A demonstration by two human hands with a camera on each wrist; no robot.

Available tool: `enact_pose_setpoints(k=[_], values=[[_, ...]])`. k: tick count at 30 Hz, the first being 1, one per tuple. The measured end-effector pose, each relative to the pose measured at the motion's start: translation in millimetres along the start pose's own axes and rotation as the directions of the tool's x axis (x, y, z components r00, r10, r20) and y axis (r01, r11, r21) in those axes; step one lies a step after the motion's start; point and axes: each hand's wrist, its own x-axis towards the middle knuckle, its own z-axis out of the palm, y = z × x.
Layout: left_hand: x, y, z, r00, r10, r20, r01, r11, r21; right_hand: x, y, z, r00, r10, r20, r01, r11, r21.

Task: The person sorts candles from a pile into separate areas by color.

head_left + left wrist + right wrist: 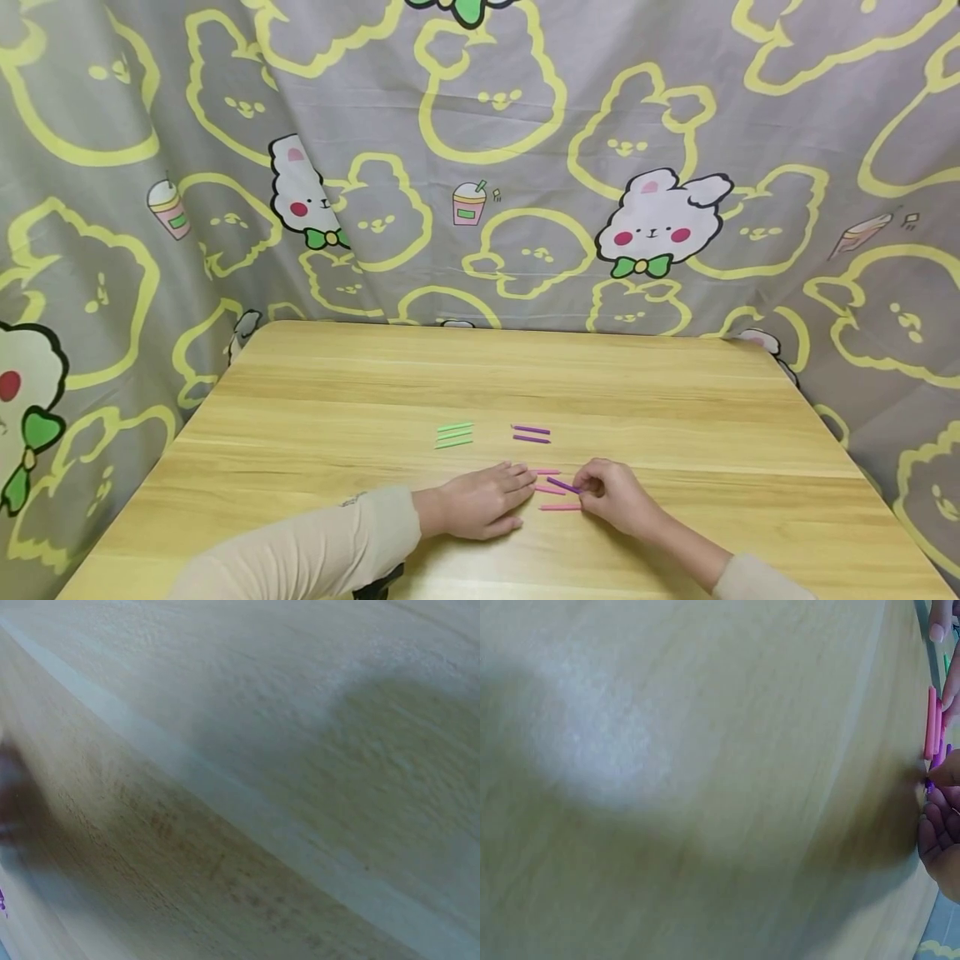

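Note:
My left hand lies on the table with its fingers extended, fingertips at the left ends of the pink sticks. Between thumb and fingers, my right hand pinches one end of a thin purple candle-like stick, which slants above the pink ones. Seen from the right wrist, the right hand is at the right edge, close to a pink stick. The left wrist view shows mostly tabletop; a dark blur fills its left edge.
Three green sticks lie side by side beyond the left hand. Right of them are two purple sticks, roughly parallel. The wooden table meets a patterned grey curtain at its back edge.

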Motion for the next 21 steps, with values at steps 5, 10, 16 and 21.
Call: enact_pose_setpoints(k=[5,10,16,21], values=[[0.2,0.2,-0.1,1.000,0.001,0.021,-0.001,1.000,-0.004,-0.2,3,-2,1.000,0.012,0.008,-0.012,1.000,-0.006],[0.5,0.3,0.1,1.000,0.000,0.028,0.000,1.000,-0.009,-1.6,3,-5,1.000,0.021,0.018,-0.021,1.000,-0.003],[-0.2,1.2,-0.5,1.000,0.007,0.013,-0.007,1.000,0.013,-3.2,2,-8,0.998,0.034,0.043,-0.033,0.999,-0.011],[-0.4,0.4,-1.6,1.000,0.017,-0.005,-0.016,0.999,0.029,-2.3,4,-11,0.998,0.038,0.059,-0.036,0.999,-0.022]])
